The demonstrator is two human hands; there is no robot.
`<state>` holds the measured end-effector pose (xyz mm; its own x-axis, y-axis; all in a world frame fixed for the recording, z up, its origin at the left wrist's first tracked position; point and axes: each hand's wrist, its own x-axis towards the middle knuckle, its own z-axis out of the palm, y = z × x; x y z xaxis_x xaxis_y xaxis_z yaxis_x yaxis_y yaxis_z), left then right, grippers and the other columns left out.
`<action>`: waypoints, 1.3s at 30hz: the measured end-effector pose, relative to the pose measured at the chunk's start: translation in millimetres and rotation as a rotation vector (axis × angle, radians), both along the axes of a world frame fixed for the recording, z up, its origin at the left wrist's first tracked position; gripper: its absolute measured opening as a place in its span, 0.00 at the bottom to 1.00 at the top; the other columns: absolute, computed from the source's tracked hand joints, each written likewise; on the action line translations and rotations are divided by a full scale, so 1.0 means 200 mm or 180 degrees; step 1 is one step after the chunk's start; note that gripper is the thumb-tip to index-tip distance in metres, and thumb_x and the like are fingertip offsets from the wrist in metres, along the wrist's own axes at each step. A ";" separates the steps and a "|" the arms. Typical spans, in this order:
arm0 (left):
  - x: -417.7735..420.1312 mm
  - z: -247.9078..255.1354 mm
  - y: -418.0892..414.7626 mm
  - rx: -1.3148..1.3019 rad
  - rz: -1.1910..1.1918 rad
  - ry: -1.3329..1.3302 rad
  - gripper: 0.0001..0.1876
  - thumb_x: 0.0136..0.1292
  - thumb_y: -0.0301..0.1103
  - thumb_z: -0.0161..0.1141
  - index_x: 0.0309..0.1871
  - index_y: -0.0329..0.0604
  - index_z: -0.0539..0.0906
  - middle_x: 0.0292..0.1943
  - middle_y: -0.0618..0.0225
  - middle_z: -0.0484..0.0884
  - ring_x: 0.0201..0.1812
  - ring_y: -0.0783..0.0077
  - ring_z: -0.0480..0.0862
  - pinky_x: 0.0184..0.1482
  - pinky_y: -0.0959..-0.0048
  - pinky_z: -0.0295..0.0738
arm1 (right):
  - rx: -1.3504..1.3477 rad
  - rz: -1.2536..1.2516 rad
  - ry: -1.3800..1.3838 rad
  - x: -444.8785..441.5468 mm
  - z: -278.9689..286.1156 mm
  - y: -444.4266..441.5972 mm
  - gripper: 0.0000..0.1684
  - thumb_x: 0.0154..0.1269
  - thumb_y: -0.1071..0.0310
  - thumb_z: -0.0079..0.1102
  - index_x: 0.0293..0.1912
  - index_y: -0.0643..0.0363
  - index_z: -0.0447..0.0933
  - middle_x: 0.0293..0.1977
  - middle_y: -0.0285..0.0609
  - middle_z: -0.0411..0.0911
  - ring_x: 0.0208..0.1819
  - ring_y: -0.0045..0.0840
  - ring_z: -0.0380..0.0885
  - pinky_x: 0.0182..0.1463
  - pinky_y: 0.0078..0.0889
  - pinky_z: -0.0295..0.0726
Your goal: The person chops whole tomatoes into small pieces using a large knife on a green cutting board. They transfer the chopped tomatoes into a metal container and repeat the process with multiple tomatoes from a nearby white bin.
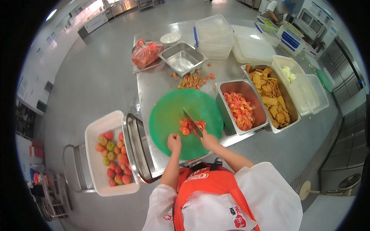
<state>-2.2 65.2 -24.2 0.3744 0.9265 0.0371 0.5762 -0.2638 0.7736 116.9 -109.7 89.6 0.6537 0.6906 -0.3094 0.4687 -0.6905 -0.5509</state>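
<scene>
My right hand grips a kitchen knife, its blade lying across chopped tomato on a round green cutting board. Tomato pieces show on both sides of the blade. To the left, over the board's near part, my left hand is curled; whether it pinches something small cannot be made out. Just right of the board stands a deep steel pan with cut tomatoes inside. Tomato trimmings lie beyond the board on the steel table.
At left, a white basket of whole tomatoes rests on a metal-framed cart. A steel pan holds browned flat pieces. Farther back are an empty steel pan, a tied red bag and plastic tubs. Another person works at far right.
</scene>
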 end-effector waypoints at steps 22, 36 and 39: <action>1.01 0.45 0.55 -0.0403 -0.0702 -0.1354 0.22 0.59 0.34 0.64 0.56 0.37 0.78 0.52 0.53 0.81 0.54 0.57 0.79 0.57 0.64 0.72 | 0.1264 -0.1477 0.1244 0.13 -0.01 -0.48 0.15 0.68 0.61 0.58 0.37 0.60 0.64 0.18 0.39 0.68 0.12 0.24 0.69 0.14 0.29 0.70; 0.42 0.10 -0.08 0.1146 -0.2098 0.0666 0.30 0.62 0.59 0.56 0.63 0.52 0.77 0.70 0.56 0.66 0.72 0.52 0.61 0.71 0.40 0.42 | 0.1817 -0.1876 0.2773 -0.17 -0.33 -0.40 0.15 0.71 0.61 0.55 0.50 0.57 0.66 0.20 0.36 0.70 0.12 0.21 0.69 0.15 0.25 0.70; 0.38 0.11 -0.13 0.1212 -0.1749 0.0482 0.32 0.60 0.60 0.58 0.64 0.53 0.76 0.70 0.55 0.65 0.71 0.51 0.61 0.71 0.41 0.44 | 0.1990 -0.1913 0.3222 -0.23 -0.31 -0.28 0.14 0.71 0.61 0.56 0.48 0.57 0.66 0.19 0.35 0.69 0.12 0.21 0.69 0.15 0.25 0.71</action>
